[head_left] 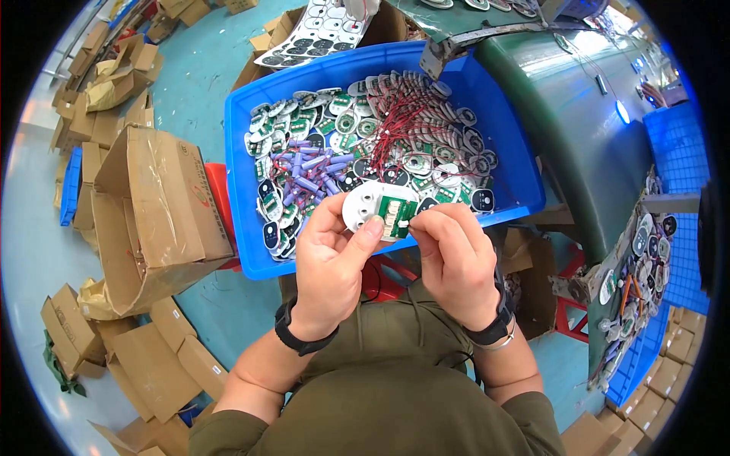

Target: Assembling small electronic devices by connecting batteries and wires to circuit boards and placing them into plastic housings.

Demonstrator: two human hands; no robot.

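My left hand [331, 254] grips a white oval plate [359, 204] with a green circuit board [388, 218] on its face, thumb pressed on the front near the board's edge. The fingers of my right hand [460, 262] are pinched together at the board's right side, beside a small white connector [404, 224]; what lies between the fingertips is hidden. Both hands are above the near edge of a blue plastic bin [258, 262]. Inside it lie many similar plates, red wires [395, 125] and purple cylindrical cells [308, 182].
An open cardboard box [171, 201] stands left of the bin, against a red stool [218, 190]. A green-topped table [544, 99] with a metal bar [494, 34] is at the right. Flattened cartons [152, 357] lie at lower left. More parts [639, 266] cover the right-hand table edge.
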